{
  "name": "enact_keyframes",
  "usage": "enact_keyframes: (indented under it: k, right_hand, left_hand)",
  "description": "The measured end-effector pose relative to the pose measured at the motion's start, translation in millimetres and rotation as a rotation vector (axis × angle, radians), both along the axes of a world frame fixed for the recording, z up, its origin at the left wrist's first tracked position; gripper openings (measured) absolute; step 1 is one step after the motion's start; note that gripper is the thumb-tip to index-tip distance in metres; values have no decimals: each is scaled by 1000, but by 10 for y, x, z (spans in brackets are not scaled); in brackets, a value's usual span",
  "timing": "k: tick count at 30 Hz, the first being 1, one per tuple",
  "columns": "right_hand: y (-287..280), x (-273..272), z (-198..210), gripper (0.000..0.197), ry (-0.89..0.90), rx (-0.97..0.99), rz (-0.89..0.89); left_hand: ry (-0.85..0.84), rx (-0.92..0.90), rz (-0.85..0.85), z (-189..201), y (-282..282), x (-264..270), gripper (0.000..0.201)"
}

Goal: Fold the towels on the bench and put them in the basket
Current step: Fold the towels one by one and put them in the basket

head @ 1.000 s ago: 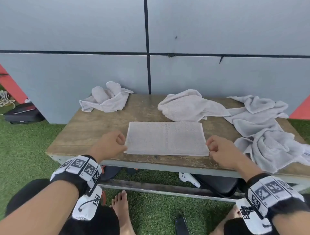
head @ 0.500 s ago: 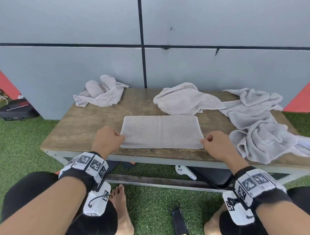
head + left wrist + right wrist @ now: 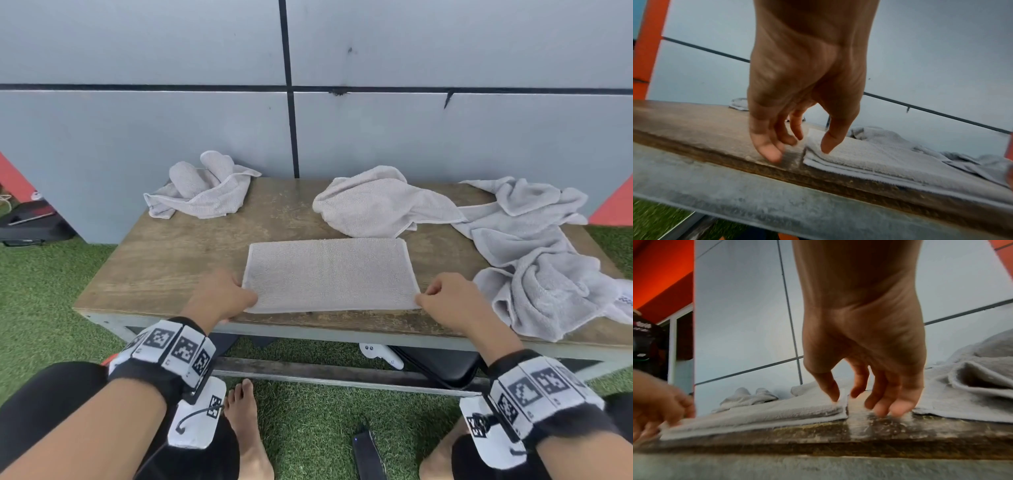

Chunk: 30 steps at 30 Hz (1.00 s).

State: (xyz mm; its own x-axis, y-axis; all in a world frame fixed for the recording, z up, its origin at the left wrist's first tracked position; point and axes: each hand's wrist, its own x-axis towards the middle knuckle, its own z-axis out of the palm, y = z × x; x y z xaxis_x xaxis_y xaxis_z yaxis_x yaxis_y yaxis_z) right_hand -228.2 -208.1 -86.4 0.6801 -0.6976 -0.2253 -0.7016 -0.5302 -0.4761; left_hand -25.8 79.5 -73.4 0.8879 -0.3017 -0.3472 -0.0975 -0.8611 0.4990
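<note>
The folded towel [image 3: 330,274] lies flat at the wooden worktop's [image 3: 171,270] near edge; left hand [image 3: 219,301] and right hand [image 3: 452,305] each rest a thumb on a near corner, grip loose, fingers apart, clamping nothing; crumpled towels [image 3: 534,260] lie behind

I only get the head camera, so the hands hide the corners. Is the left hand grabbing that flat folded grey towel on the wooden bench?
Observer: No. The left hand only rests its thumb tip on the flat folded grey towel; its fingers touch the wooden bench beside it.
Operator: And the other hand?
Observer: The right hand has its thumb on the towel's end, fingers on bare wood.
Operator: Folded just once?
Observer: More; its front edge shows several stacked layers.
</note>
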Motion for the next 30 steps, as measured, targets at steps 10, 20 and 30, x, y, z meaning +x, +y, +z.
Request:
enact_keyframes:
  k: [10,20,30]
  right_hand:
    - [666,985,-164,55,-90,-296,520]
    - [498,976,-580,65,39,-323,438]
    - [373,890,-642,79,11,-351,352]
  left_hand:
    - [-447,-93,-474,-437,-1070,-121,51]
    - [-475,93,-495,-774,-1026,-58,61]
    - [-432,104,-397,-771,-692,80,63]
